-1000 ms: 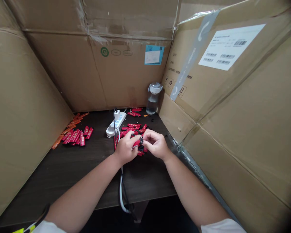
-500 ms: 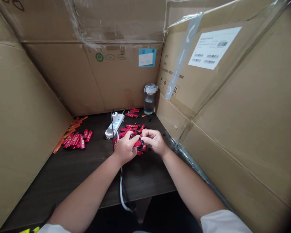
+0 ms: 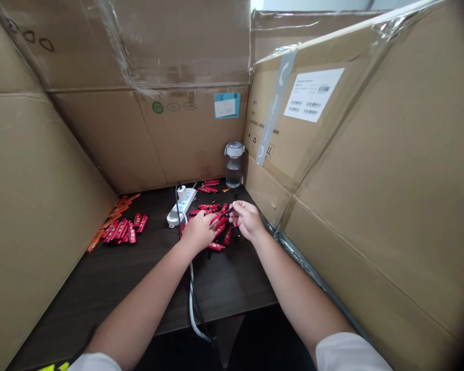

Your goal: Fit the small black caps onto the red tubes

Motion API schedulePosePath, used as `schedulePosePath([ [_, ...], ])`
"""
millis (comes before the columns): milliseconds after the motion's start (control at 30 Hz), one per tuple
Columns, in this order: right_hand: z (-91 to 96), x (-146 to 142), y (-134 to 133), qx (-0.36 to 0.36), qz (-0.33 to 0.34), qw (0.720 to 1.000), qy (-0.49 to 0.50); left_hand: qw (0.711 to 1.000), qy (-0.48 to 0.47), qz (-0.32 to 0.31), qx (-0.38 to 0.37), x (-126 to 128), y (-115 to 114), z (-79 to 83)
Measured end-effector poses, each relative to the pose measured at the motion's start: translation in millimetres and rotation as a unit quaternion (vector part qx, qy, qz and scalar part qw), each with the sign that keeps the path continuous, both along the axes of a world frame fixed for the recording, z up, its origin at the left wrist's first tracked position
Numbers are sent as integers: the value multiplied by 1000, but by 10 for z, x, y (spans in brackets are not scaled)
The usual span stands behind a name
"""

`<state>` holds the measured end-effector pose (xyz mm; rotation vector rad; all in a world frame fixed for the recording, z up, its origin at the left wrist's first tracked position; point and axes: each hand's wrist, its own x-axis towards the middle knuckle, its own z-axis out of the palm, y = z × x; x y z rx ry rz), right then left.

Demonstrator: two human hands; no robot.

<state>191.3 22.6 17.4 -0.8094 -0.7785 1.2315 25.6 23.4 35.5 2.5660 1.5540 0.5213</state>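
Note:
My left hand (image 3: 198, 232) is closed around a small red bar-shaped piece (image 3: 216, 220), held just above a loose pile of the same red pieces (image 3: 218, 234) on the dark table (image 3: 112, 273). My right hand (image 3: 246, 217) hovers just to the right of it, fingers curled in a pinch near the piece's tip; what it pinches is too small to make out. A second pile of red pieces (image 3: 124, 229) lies to the left, with orange strips (image 3: 114, 214) beside it.
A white power strip (image 3: 181, 206) with a black and a white cable running to the front edge lies behind the hands. A clear water bottle (image 3: 234, 165) stands in the back right corner. Cardboard walls (image 3: 34, 206) enclose the table on three sides.
The hands have drawn slightly apart and moved farther from me. The view has tilted up a little. The left hand still grips the red piece.

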Motion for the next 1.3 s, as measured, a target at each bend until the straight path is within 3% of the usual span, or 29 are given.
schedulePosePath([
  [200, -152, 10, 166, -89, -80, 977, -176, 991, 90, 9, -96, 267, 288, 189],
  [400, -244, 73, 220, -87, -100, 964, -232, 993, 72, 10, -89, 346, 392, 213],
  [467, -276, 109, 241, -83, -106, 959, -247, 997, 19, 9, -75, 280, 374, 218],
  [567, -300, 159, 263, -77, -126, 950, -275, 985, -159, -5, -62, 150, 275, 216],
  [667, -240, 169, 217, -52, -149, 949, -273, 930, -351, -29, -102, 48, 97, 181],
  [733, -154, 127, 133, -30, -129, 961, -243, 867, -467, -38, -168, 7, -32, 139],
  [867, -7, -62, -89, 11, 85, 979, -185, 707, -593, -82, -378, -40, -200, 37],
  [933, 15, -151, -173, 29, 159, 967, -197, 658, -600, -112, -441, -61, -221, -6],
  [1000, 16, -203, -219, 34, 177, 962, -206, 635, -604, -124, -465, -83, -211, -42],
  [1067, 19, -221, -234, 22, 171, 968, -183, 629, -609, -122, -467, -99, -190, -72],
  [1167, 46, -209, -226, 7, 145, 982, -119, 644, -607, -109, -454, -101, -169, -104],
  [1300, 65, -173, -203, 2, 105, 990, -97, 708, -592, -30, -383, -70, -180, -102],
])
